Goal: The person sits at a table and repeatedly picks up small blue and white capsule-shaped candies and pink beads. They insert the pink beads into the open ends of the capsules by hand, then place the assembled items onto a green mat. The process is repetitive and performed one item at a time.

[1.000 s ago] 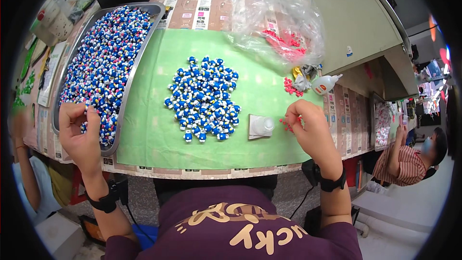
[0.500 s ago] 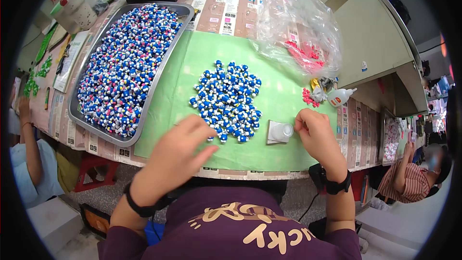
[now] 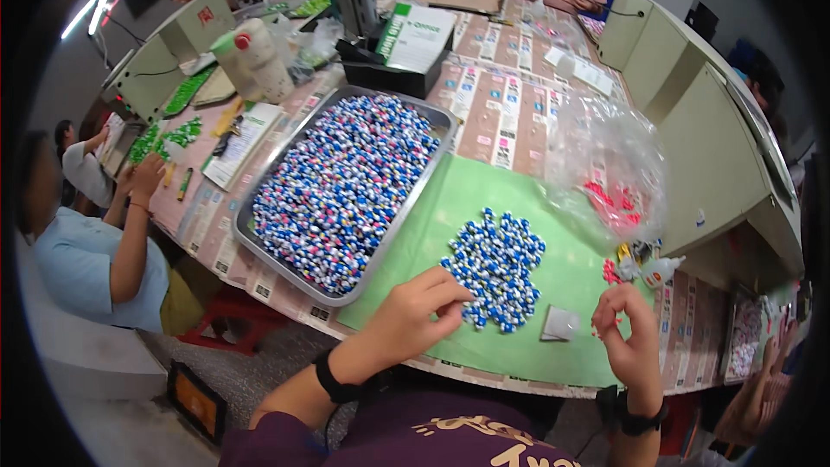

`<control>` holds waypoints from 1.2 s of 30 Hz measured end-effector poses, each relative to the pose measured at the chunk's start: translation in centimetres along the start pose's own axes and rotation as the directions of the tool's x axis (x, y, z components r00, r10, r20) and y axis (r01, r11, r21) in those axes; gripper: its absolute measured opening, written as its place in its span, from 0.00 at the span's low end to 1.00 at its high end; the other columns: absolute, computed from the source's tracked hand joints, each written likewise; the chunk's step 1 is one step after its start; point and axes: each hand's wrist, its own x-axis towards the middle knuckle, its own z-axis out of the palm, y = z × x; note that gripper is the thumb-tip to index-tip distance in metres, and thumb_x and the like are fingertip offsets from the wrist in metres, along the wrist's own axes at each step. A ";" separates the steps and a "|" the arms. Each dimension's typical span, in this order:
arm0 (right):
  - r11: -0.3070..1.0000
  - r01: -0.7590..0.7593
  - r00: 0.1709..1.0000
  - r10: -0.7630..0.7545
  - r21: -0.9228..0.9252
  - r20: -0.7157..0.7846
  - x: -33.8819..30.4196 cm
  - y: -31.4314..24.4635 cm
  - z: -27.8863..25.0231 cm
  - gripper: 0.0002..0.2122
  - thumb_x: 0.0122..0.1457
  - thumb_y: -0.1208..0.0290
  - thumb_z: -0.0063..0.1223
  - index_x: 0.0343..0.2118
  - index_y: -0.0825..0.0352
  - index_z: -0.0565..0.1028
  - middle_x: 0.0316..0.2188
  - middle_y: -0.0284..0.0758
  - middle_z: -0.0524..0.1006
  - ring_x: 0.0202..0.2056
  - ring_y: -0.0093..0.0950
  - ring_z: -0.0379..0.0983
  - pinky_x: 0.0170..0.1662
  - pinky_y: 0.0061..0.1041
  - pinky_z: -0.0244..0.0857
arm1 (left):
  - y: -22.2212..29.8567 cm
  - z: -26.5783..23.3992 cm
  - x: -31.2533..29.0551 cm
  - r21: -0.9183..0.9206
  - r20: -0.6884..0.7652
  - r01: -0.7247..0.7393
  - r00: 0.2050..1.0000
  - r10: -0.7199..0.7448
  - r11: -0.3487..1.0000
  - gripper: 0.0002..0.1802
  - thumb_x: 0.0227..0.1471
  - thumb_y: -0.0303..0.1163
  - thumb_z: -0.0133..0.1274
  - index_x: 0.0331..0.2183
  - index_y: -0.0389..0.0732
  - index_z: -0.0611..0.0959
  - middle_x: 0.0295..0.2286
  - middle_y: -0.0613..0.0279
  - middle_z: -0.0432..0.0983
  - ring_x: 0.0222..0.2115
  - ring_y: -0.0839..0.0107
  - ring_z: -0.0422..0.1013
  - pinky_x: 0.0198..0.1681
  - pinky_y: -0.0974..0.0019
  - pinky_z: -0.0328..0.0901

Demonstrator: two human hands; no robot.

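Note:
A heap of small blue-and-white figurines (image 3: 497,264) lies on a green sheet (image 3: 406,272). At the heap's near-left edge is my left hand (image 3: 415,313), its fingers curled and thumb drawn in at the figurines; whatever is between the fingertips cannot be made out. My right hand (image 3: 629,337) is raised over the sheet's right side, fingers bent in a pinch, with a small red piece (image 3: 596,326) at the fingertips. Between the hands a small clear cup (image 3: 564,323) stands on a white square pad (image 3: 550,333). Small red pieces (image 3: 610,272) lie beyond my right hand, beside a white squeeze bottle (image 3: 661,271).
Left of the sheet stands a metal tray (image 3: 245,238) full of similar figurines. A clear plastic bag (image 3: 605,156) with red pieces rests at the back right. Behind the tray is a black box (image 3: 393,78). A co-worker in light blue (image 3: 99,268) sits at the left.
The view has swung left and up, so the table appears lower and farther right. My left fingers have closed in at the heap's edge. My right hand has stayed near the cup.

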 end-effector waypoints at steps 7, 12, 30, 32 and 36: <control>0.985 0.123 0.992 -0.126 -0.120 -0.015 0.8 -1.3 1.4 0.11 0.41 0.90 0.49 0.24 0.66 0.67 0.28 0.35 0.72 0.34 0.33 0.69 0.44 0.28 0.58 | -1.1 1.3 0.2 0.219 -0.137 -0.107 0.981 0.139 0.970 0.10 0.46 0.19 0.57 0.35 0.36 0.82 0.31 0.57 0.73 0.30 0.63 0.73 0.33 0.65 0.68; 0.997 -0.047 0.994 0.053 0.068 -0.097 -0.7 -0.4 -0.1 0.10 0.44 0.90 0.49 0.25 0.67 0.67 0.28 0.36 0.72 0.32 0.32 0.67 0.42 0.27 0.59 | 0.6 2.6 -0.4 0.097 0.039 -0.066 0.997 0.063 0.993 0.10 0.47 0.22 0.59 0.36 0.36 0.80 0.33 0.57 0.72 0.30 0.61 0.72 0.33 0.65 0.68; 0.987 0.158 0.979 -0.162 -0.038 -0.127 0.2 0.9 -1.7 0.07 0.43 0.88 0.46 0.23 0.68 0.67 0.23 0.37 0.69 0.27 0.34 0.67 0.33 0.29 0.60 | 0.6 5.5 0.1 0.398 0.254 -0.203 0.961 0.105 0.895 0.12 0.45 0.33 0.60 0.30 0.41 0.74 0.30 0.52 0.67 0.31 0.51 0.69 0.31 0.53 0.65; 0.981 0.186 0.971 -0.192 -0.051 -0.144 0.1 0.9 -1.6 0.07 0.45 0.90 0.43 0.23 0.70 0.66 0.21 0.38 0.66 0.26 0.34 0.65 0.31 0.28 0.58 | -0.1 5.9 0.0 0.412 0.290 -0.267 0.945 0.152 0.871 0.12 0.44 0.32 0.60 0.29 0.40 0.74 0.29 0.53 0.68 0.30 0.51 0.69 0.31 0.53 0.65; 0.976 0.215 0.964 -0.216 -0.024 -0.155 0.1 0.7 -1.6 0.08 0.44 0.91 0.43 0.24 0.70 0.65 0.22 0.38 0.66 0.26 0.34 0.65 0.31 0.27 0.58 | -0.7 5.8 0.0 0.401 0.312 -0.361 0.918 0.245 0.842 0.11 0.44 0.30 0.60 0.29 0.40 0.74 0.28 0.53 0.68 0.28 0.53 0.69 0.29 0.56 0.66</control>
